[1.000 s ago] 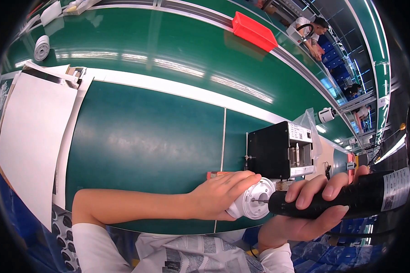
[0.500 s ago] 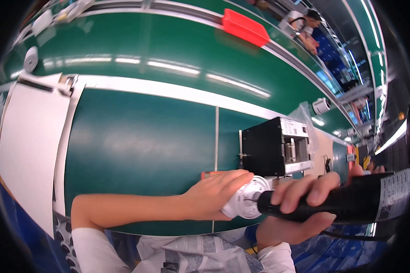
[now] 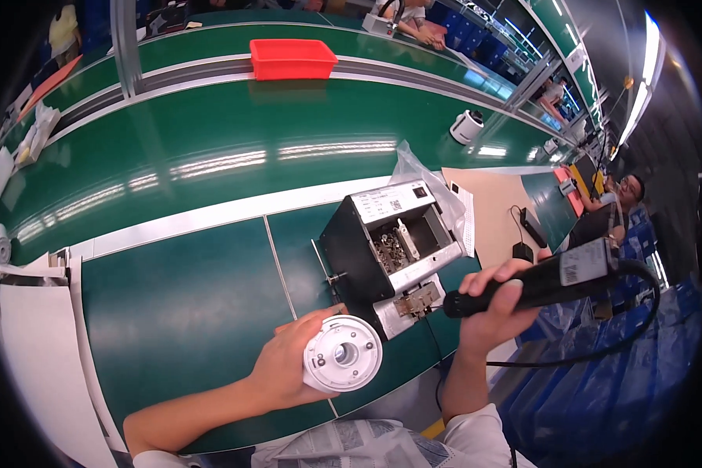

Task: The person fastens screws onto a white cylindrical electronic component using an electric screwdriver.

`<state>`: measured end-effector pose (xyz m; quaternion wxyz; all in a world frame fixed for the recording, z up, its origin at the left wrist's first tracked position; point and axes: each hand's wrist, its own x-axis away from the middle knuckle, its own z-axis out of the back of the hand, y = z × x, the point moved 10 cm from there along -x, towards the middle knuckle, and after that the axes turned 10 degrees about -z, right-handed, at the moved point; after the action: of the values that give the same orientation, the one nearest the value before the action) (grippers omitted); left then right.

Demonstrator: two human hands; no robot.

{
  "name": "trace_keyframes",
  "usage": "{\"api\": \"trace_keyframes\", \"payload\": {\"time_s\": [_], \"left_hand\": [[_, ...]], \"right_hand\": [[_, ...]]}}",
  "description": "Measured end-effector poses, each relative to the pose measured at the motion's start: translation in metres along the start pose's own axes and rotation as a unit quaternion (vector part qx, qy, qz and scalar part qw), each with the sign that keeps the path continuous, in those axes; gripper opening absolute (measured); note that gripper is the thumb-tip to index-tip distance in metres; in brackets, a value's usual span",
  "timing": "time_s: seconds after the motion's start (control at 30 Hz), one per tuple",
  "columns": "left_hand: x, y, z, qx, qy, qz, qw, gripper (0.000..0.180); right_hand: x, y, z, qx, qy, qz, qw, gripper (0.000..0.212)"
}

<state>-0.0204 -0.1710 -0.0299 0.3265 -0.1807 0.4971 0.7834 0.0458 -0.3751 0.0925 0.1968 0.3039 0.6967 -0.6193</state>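
Observation:
My left hand (image 3: pixel 277 366) is wrapped round the side of a white round plastic housing (image 3: pixel 366 351), whose open face with a centre hole and several small screw points is turned up toward me. A black electric screwdriver (image 3: pixel 550 285) lies across my right hand (image 3: pixel 483 320), fingers closed round its body. Its nose points left, apart from the housing, over the front of a black screw feeder (image 3: pixel 347 246). Loose screws (image 3: pixel 388 248) fill part of the feeder's open tray. A small metal fixture (image 3: pixel 420 300) sits just below the screwdriver's nose.
Behind the feeder lie a clear plastic bag (image 3: pixel 425 168) and a brown board (image 3: pixel 487 203). A red bin (image 3: pixel 292 66) and a white cylindrical device (image 3: pixel 466 127) stand on the green belt. White sheets (image 3: pixel 43 351) lie at left. A co-worker (image 3: pixel 612 195) sits at far right.
The screwdriver has come away from the housing, up and to the right. The housing has shifted left and now faces up more. The whole view has swung, showing more of the right side.

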Motion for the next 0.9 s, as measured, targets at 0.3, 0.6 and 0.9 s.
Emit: {"api": "trace_keyframes", "payload": {"time_s": [0.3,0.6,0.9], "left_hand": [[0.004,-0.003,0.006,0.002,0.039,-0.009,0.999,0.108],[0.003,0.006,0.013,0.019,0.066,-0.041,0.997,0.108],[0.005,0.003,0.012,0.037,0.045,-0.007,0.998,0.103]], "right_hand": [[0.02,0.016,0.006,0.003,0.002,-0.035,0.999,0.068],[-0.001,-0.058,-0.084,-0.116,-0.086,-0.024,0.989,0.065],[0.006,-0.032,-0.137,-0.104,-0.121,-0.137,0.978,0.088]]}}
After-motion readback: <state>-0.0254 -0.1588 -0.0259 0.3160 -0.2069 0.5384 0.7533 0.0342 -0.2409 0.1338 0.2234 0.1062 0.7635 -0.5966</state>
